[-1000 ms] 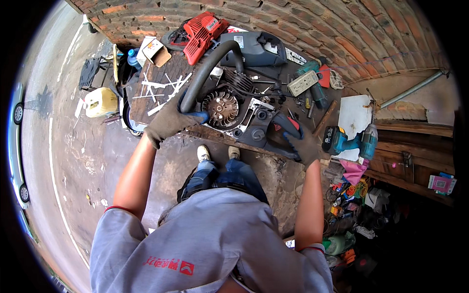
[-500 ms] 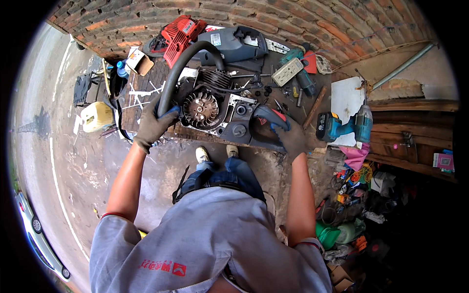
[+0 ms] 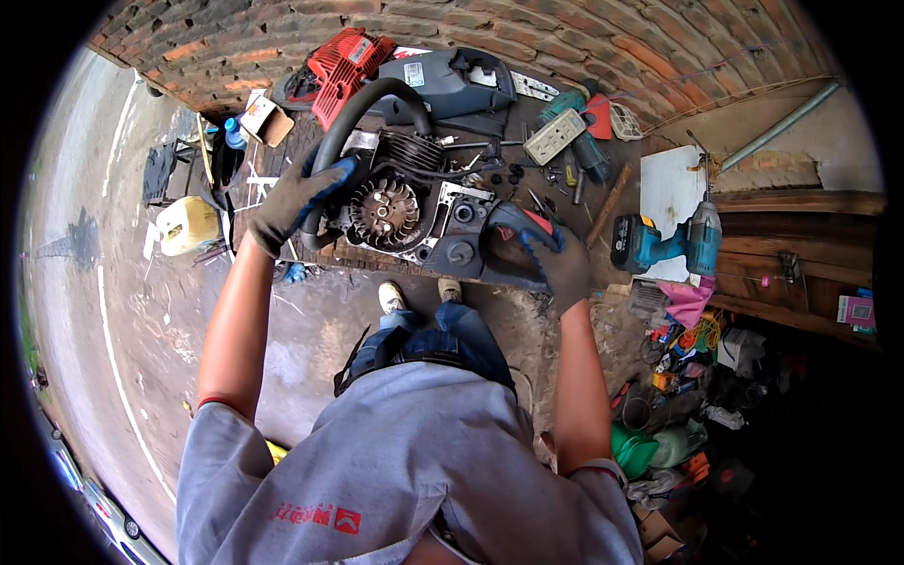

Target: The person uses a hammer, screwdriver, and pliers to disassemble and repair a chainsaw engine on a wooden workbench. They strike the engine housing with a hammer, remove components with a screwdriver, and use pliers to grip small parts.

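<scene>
A partly dismantled chainsaw engine sits at the bench's near edge, with a finned flywheel exposed, a finned cylinder behind it and bolts and loose small parts nearby. My left hand, in a dark work glove with blue fingertips, is closed around the left side of its curved black tubular handle. On the other side, my right hand, gloved the same way, grips the rear handle with its red insert.
Along the brick wall lie a red housing, dark plastic casing, drill and power strip. An impact driver rests right. A yellow jerrycan stands left; clutter fills the floor lower right.
My left hand has moved upward along the curved handle, its fingers now higher on the tube. The whole view has shifted slightly since a second ago; my right hand remains on the rear handle.
</scene>
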Demonstrator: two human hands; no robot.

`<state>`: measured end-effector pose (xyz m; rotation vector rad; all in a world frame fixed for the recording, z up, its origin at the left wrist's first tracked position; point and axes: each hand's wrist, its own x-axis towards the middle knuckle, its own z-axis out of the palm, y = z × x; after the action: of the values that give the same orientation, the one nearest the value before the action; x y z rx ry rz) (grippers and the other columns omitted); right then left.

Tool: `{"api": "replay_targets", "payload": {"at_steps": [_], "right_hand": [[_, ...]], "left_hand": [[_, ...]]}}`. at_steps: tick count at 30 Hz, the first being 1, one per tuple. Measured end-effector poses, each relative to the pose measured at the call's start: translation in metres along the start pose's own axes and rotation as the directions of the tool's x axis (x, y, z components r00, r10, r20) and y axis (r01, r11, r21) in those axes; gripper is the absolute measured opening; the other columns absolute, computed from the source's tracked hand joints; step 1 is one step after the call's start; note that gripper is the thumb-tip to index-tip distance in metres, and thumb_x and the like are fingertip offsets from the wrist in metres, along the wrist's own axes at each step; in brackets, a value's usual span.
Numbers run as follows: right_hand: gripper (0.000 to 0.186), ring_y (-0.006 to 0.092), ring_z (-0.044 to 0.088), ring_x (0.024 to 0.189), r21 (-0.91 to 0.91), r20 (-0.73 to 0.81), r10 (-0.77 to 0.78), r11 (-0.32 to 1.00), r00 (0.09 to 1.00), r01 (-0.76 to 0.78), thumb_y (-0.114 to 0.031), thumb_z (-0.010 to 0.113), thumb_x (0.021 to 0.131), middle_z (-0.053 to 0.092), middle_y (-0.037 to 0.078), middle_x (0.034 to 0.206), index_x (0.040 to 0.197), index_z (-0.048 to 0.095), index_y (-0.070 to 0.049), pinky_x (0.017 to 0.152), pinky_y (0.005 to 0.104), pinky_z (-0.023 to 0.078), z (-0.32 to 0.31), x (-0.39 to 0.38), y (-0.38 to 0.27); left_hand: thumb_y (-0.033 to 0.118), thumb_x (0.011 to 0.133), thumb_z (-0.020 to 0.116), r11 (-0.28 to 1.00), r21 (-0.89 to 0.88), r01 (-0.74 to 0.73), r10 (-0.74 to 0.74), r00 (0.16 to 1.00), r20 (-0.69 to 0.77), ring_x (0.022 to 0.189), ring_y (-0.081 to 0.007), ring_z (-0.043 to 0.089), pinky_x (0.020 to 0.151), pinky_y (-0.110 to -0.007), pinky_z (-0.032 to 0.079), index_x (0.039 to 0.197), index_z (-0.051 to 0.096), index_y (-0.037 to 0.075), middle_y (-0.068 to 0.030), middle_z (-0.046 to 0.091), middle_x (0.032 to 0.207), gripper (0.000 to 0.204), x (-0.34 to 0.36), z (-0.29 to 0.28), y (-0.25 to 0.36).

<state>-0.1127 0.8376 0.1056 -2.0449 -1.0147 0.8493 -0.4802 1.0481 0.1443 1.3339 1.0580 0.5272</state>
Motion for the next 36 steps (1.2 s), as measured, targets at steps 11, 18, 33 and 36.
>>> {"api": "replay_targets", "payload": {"at_steps": [11, 18, 33, 36], "right_hand": [[0.042, 0.0258, 0.072, 0.083, -0.143, -0.120, 0.114, 0.981, 0.986, -0.131, -0.037, 0.085, 0.079, 0.076, 0.011, 0.090, 0.106, 0.075, -0.007, 0.076, 0.0383, 0.055, 0.008, -0.007, -0.002], [0.048, 0.0368, 0.070, 0.093, -0.374, -0.173, 0.026, 0.923, 0.985, -0.090, -0.044, 0.082, 0.079, 0.074, 0.016, 0.094, 0.110, 0.074, -0.009, 0.085, 0.0455, 0.053, 0.010, -0.004, -0.003], [0.118, 0.0433, 0.031, 0.148, -0.547, 0.305, -0.224, 0.755, 0.926, 0.363, -0.060, 0.087, 0.064, 0.039, 0.026, 0.155, 0.158, 0.034, -0.010, 0.120, 0.0578, 0.026, 0.022, 0.001, -0.050], [0.132, 0.0436, 0.034, 0.146, -0.608, 0.274, -0.280, 0.691, 0.920, 0.391, -0.061, 0.091, 0.055, 0.038, 0.025, 0.155, 0.159, 0.030, -0.006, 0.122, 0.0594, 0.022, 0.039, -0.009, -0.062]], "left_hand": [[0.030, 0.087, 0.079, 0.999, 0.033, -0.022, 0.023, 0.999, -0.049, 0.093, -0.0123, 0.062, 0.083, -0.029, 0.052, 0.147, 0.052, 0.004, -0.0070, 0.069, 0.111, 0.071, -0.003, 0.008, -0.005], [0.033, 0.088, 0.079, 0.988, 0.152, 0.008, -0.010, 1.000, 0.007, 0.096, -0.0143, 0.062, 0.087, -0.031, 0.052, 0.146, 0.053, 0.004, -0.0084, 0.069, 0.112, 0.070, 0.003, 0.003, -0.001], [0.031, 0.099, 0.069, 0.976, 0.219, 0.013, -0.045, 0.989, 0.141, 0.128, -0.0198, 0.056, 0.109, -0.034, 0.044, 0.147, 0.050, 0.004, -0.0138, 0.056, 0.145, 0.058, 0.061, -0.016, -0.035], [0.027, 0.095, 0.075, 0.991, 0.037, -0.131, 0.123, 0.978, 0.171, 0.127, -0.0207, 0.056, 0.111, -0.036, 0.044, 0.146, 0.051, 0.004, -0.0136, 0.059, 0.139, 0.061, 0.071, -0.003, -0.063]]}}
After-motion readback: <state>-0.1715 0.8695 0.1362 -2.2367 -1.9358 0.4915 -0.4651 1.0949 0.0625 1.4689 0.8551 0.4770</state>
